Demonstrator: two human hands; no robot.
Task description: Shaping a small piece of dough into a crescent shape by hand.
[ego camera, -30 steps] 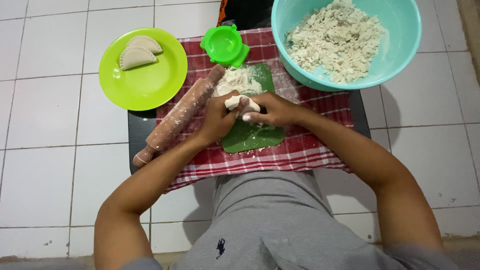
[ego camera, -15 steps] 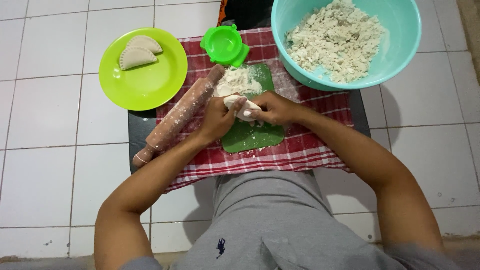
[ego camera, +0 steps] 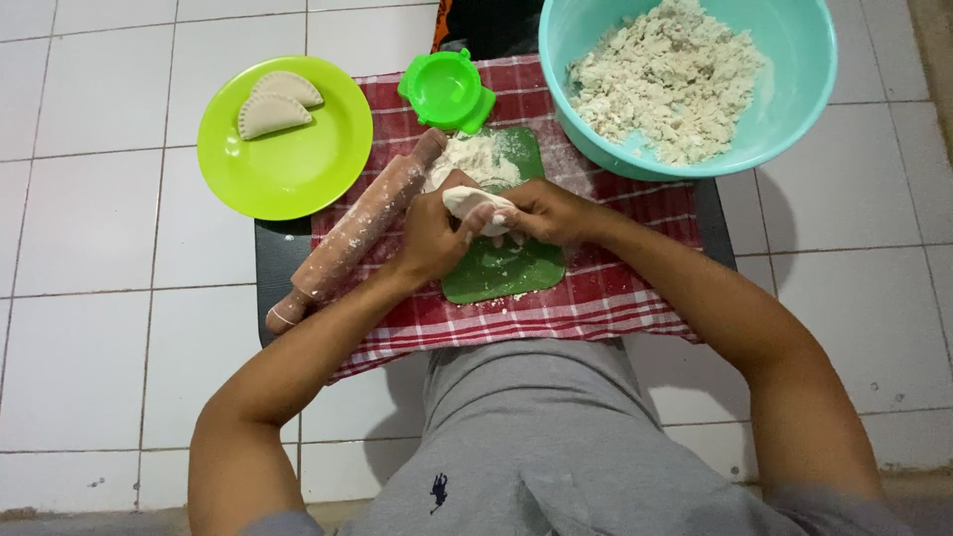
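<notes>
White-tiled floor, red checked cloth [ego camera: 606, 298]. Dough lump [ego camera: 475, 203]: pinched between left hand [ego camera: 434, 238] and right hand [ego camera: 541, 211], fingers curled closed, above green mat [ego camera: 506, 270]. Step: shaping, seemingly. Beside: rolling pin [ego camera: 357, 230], green press [ego camera: 447, 91], plate [ego camera: 288, 179], filling bowl [ego camera: 596, 139].

No packages, labels, signs or screens appear in the head view — only bare kitchenware, dough and cloth on a tiled floor, none of it wrapped, tagged or printed.
</notes>
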